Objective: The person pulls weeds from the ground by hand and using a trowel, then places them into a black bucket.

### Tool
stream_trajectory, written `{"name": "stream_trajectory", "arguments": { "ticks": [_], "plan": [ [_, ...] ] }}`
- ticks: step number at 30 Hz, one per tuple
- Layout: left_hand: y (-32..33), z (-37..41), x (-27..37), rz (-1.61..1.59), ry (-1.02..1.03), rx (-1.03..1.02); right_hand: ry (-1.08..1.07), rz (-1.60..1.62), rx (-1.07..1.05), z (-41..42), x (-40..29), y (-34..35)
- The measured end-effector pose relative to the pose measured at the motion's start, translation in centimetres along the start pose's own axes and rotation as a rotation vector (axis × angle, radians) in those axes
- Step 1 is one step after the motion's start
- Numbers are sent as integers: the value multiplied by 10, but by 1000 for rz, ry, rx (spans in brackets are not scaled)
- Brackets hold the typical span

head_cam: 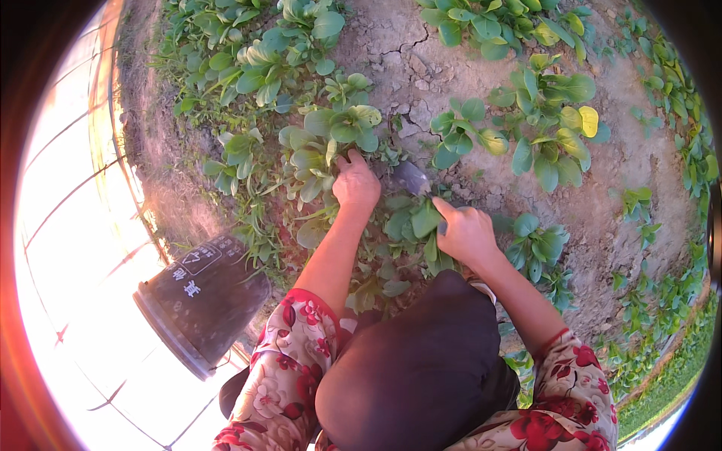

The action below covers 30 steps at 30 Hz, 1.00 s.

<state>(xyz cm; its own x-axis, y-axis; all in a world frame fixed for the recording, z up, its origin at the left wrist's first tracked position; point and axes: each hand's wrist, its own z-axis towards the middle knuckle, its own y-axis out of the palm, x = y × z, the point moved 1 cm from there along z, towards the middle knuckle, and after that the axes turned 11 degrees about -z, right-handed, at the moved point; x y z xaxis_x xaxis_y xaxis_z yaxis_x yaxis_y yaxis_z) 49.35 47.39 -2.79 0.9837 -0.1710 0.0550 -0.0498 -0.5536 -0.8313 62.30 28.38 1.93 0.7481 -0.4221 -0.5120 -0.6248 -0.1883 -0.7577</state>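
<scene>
My left hand (357, 183) reaches in at the base of a leafy green plant (344, 127). Its fingertips are partly hidden among the leaves, so whether they grip a stem cannot be told. In my right hand (467, 234) is a small hand trowel, its flat metal blade (413, 178) angled up and left over the soil. My index finger lies extended along the tool near the blade. The blade's far end is close to small weeds (389, 153) beside the plant. Broad leaves (426, 219) stand just under my right hand.
A dark plastic bucket (206, 299) bearing writing lies tipped on its side at left, near a bright, tiled-looking surface (84, 270). More leafy plants (555, 129) grow in dry, cracked soil (637, 152) to the right. My bent knee (412, 361) is close below my hands.
</scene>
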Motion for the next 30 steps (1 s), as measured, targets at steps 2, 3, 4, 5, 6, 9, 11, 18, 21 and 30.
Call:
{"name": "stream_trajectory", "arguments": {
  "ticks": [2, 3, 4, 5, 6, 9, 11, 18, 21, 30],
  "plan": [
    [4, 5, 3, 34, 44, 4, -43, -63, 35, 25, -1, 13],
    [3, 6, -1, 49, 74, 26, -63, -51, 41, 27, 1, 16],
    [3, 6, -4, 63, 105, 47, -82, -39, 48, 28, 3, 18],
    [3, 4, -7, 62, 114, 28, -101, -28, 55, 28, 6, 19],
    [3, 0, -13, 64, 125, 5, -96, -49, 27, 26, 1, 19],
    [0, -2, -17, 53, 95, -1, -100, -86, 0, 22, 2, 4],
    [-5, -2, -19, -34, 39, -30, -70, 36, 19, 8, 16, 5],
    [9, 0, -21, -130, 93, -28, 0, 5, -32, 41, -3, 17],
    [22, 8, -49, -71, 273, 179, -61, -18, -53, 42, -9, 3],
    [0, -8, -28, 42, 275, 3, -1, 28, -1, 10, 9, -6]
  ]
}}
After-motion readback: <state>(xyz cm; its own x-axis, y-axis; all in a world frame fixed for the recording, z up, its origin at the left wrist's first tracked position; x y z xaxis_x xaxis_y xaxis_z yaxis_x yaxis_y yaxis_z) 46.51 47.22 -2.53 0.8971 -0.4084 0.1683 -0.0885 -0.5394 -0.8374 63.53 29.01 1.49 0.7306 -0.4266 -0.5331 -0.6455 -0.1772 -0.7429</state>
